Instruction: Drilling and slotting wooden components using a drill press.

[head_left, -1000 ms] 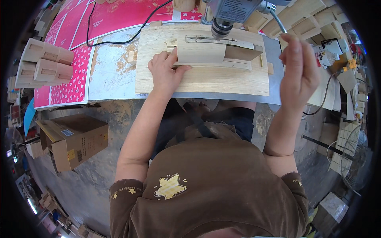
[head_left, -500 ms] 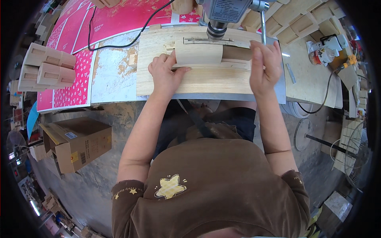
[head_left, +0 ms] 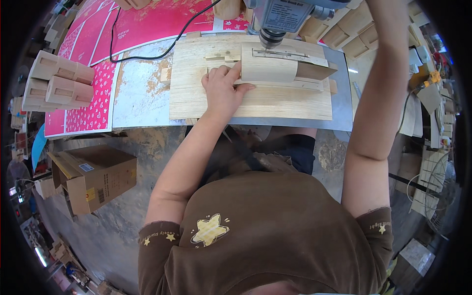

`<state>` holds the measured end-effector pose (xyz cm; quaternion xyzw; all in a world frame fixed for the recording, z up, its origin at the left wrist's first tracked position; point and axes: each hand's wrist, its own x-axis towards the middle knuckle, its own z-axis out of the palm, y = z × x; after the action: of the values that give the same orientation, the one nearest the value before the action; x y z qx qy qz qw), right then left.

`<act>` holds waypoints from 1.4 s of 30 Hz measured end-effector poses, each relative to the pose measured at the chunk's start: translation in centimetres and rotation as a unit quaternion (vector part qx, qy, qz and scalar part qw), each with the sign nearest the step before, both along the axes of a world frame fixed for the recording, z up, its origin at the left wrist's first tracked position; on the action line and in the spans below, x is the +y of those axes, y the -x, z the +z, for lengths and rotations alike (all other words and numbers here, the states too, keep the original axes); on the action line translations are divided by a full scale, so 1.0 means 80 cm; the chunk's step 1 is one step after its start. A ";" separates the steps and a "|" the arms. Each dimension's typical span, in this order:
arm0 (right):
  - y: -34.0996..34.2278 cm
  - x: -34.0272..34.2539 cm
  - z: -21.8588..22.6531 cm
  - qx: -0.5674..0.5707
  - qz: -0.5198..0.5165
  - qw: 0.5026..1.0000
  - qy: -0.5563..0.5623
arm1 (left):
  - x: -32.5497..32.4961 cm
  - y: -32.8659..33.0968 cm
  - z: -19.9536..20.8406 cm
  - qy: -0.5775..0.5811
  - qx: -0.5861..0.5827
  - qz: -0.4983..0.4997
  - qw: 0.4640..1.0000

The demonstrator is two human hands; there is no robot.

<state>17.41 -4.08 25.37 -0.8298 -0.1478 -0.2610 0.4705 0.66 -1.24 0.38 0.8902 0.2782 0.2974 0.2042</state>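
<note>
My left hand (head_left: 222,88) is closed on the left end of a pale wooden block (head_left: 269,69), with the thumb along its near side and the fingers behind. The block lies lengthwise on a flat wooden board (head_left: 255,107), between thin wooden strips, and its right end face looks darker. Just over the block's far edge is the chuck (head_left: 271,38) of a bench drill (head_left: 286,14). My right forearm (head_left: 381,88) stretches up past the drill's right side, and the hand itself is cut off by the top edge.
Stacked wooden pieces (head_left: 64,81) stand at the left on pink patterned sheeting (head_left: 162,27). A black cable (head_left: 142,58) crosses the bench behind the board. More wooden blocks (head_left: 339,34) are piled at the back right. On the floor at left sits an open cardboard box (head_left: 101,177).
My left hand and the wooden block have shifted right along the board. My right hand, formerly beside the drill's lever at the block's right end, has swung up and out of view.
</note>
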 end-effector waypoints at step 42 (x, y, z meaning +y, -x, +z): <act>-0.062 -0.140 -0.181 -0.098 0.437 0.876 0.181 | 0.020 -0.013 0.009 0.123 -0.074 -0.059 0.988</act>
<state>22.36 -15.28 10.88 -0.7218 -0.5849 -0.0777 0.3618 1.67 0.35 1.12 0.8486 0.2441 0.3134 0.3495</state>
